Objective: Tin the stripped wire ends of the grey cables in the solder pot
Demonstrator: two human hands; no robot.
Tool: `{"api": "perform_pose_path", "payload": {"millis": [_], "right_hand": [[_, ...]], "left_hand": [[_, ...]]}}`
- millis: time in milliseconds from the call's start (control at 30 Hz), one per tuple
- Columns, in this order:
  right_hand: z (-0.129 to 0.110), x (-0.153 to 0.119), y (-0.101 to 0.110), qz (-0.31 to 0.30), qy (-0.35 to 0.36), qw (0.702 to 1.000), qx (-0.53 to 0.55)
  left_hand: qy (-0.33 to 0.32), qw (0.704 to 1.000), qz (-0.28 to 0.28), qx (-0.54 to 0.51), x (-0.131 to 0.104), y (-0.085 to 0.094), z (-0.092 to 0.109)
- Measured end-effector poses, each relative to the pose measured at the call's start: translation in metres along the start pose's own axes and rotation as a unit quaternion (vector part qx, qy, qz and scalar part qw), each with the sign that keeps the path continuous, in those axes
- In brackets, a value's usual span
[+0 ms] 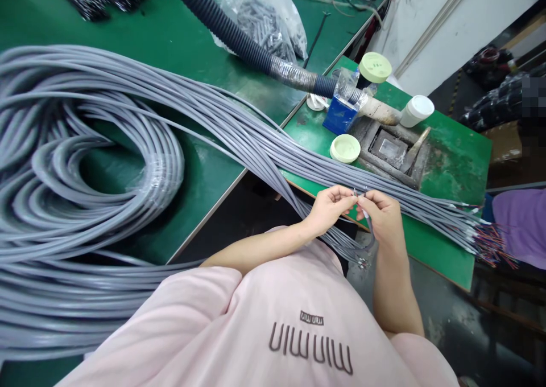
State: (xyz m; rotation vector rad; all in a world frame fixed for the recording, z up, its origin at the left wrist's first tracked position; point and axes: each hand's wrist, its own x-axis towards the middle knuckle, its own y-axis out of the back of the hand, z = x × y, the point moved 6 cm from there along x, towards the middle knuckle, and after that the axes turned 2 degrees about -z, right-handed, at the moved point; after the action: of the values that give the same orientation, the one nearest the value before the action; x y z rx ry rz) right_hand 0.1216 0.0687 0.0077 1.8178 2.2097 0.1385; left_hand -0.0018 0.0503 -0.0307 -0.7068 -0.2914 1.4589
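Note:
Both hands meet above the table's near edge, fingertips almost touching. My left hand (333, 209) is closed in a pinch on thin wire ends, too small to make out well. My right hand (380, 213) pinches the end of a grey cable (370, 230), which curves down below the fingers. Just behind the hands runs a long bundle of grey cables (298, 155), ending at the right in stripped coloured wires (495, 245). More cable ends (362, 262) hang beneath my hands.
Large grey cable coils (160, 176) cover the left table. A black hose (222, 25) reaches a blue box (340, 114) beside a soldering pot (388, 148). Around it stand a white jar (418, 111) and a pale lid (345, 148). A person's purple sleeve (522, 225) shows at right.

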Motion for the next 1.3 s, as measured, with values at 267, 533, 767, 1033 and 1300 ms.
{"api": "perform_pose_path", "payload": {"millis": [267,533,767,1033,1300], "right_hand": [[0.0020,0.0035,0.0004,-0.001,0.006,1.000,-0.020],[0.0061,0.0054,0.0002,-0.016,-0.011,1.000,-0.012],[0.0063,0.0066,-0.0010,-0.018,-0.012,0.999,-0.027],[0.0031,0.0040,-0.0060,-0.016,0.000,1.000,-0.010],[0.0067,0.0054,-0.0028,-0.024,-0.002,0.999,-0.023]], "left_hand": [[-0.008,1.000,0.010,0.012,0.0022,0.0045,-0.0012],[0.006,1.000,0.010,-0.011,0.0016,0.0056,-0.0066],[0.003,1.000,0.019,-0.006,0.0039,0.0092,-0.0060],[-0.002,0.999,0.035,-0.025,0.0041,0.0086,-0.0059],[-0.009,1.000,0.024,-0.011,0.0028,0.0078,-0.0072]]}}
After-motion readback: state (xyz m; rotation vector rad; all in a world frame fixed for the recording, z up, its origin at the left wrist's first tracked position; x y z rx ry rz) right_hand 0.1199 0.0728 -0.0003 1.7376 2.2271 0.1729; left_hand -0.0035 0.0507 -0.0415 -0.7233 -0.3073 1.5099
